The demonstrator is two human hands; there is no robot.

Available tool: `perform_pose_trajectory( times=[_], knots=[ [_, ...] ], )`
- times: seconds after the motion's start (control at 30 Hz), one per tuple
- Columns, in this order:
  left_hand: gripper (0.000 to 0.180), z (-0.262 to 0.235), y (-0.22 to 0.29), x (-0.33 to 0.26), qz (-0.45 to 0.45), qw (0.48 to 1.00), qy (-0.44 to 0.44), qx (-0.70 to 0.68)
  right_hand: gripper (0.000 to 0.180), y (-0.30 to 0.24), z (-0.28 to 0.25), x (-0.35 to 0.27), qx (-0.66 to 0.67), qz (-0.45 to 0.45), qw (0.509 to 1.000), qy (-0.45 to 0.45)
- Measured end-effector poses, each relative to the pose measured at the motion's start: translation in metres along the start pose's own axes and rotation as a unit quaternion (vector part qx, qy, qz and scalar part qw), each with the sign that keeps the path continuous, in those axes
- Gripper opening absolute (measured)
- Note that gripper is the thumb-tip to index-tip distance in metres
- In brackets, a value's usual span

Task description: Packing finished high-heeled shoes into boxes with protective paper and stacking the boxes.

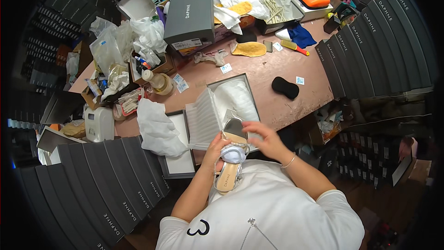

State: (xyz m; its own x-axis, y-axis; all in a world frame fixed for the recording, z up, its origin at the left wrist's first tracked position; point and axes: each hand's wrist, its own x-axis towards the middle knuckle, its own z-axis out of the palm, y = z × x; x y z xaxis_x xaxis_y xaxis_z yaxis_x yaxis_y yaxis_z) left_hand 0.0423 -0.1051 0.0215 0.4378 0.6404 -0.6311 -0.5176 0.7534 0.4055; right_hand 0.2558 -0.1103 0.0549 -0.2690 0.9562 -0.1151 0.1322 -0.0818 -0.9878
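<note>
Both hands grip a silver sandal [231, 157] held just below the open shoe box [231, 99]. The left hand [216, 150] curls around its side beside a white paper wad [232, 154] stuffed in the strap; the right hand [263, 139] closes over the toe end, fingers bent. Both forearms rise from the lower edge, elbows bent. The heel end is partly hidden against the white shirt [273, 208]

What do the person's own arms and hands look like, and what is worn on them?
Both forearms are bare, with short white sleeves ending above the elbows. The left hand wears nothing that shows. The right hand is bare too, with a thin silver-coloured bracelet at its wrist.
</note>
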Motion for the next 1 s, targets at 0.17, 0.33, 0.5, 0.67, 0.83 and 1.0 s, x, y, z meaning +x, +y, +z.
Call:
perform_pose_trajectory(
  times=[0.17, 0.33, 0.5, 0.67, 0.83, 1.0],
  knots=[
    [0.046, 0.004, -0.001, 0.006, -0.019, 0.998, 0.064, 0.019, 0.048, 0.081, -0.116, 0.046, -0.42, -0.054, 0.886, 0.191],
    [0.048, -0.001, 0.0, 0.012, -0.075, 0.989, 0.111, 0.071, 0.05, 0.147, -0.166, 0.072, -0.573, -0.007, 0.815, 0.087],
    [0.047, -0.002, 0.009, 0.004, -0.132, 0.987, 0.084, 0.033, 0.04, 0.099, -0.131, 0.068, -0.301, -0.022, 0.943, 0.137],
    [0.044, 0.006, -0.004, -0.003, -0.131, 0.987, 0.061, 0.075, 0.026, 0.02, -0.023, -0.014, -0.32, -0.147, 0.932, -0.087],
    [0.044, 0.002, -0.028, -0.006, -0.082, 0.987, 0.011, 0.136, 0.021, 0.026, 0.014, -0.002, -0.333, -0.16, 0.929, 0.0],
    [0.044, -0.003, -0.033, -0.02, -0.024, 0.985, 0.021, 0.17, 0.022, 0.023, 0.013, -0.047, -0.311, -0.164, 0.936, 0.0]
  ],
)
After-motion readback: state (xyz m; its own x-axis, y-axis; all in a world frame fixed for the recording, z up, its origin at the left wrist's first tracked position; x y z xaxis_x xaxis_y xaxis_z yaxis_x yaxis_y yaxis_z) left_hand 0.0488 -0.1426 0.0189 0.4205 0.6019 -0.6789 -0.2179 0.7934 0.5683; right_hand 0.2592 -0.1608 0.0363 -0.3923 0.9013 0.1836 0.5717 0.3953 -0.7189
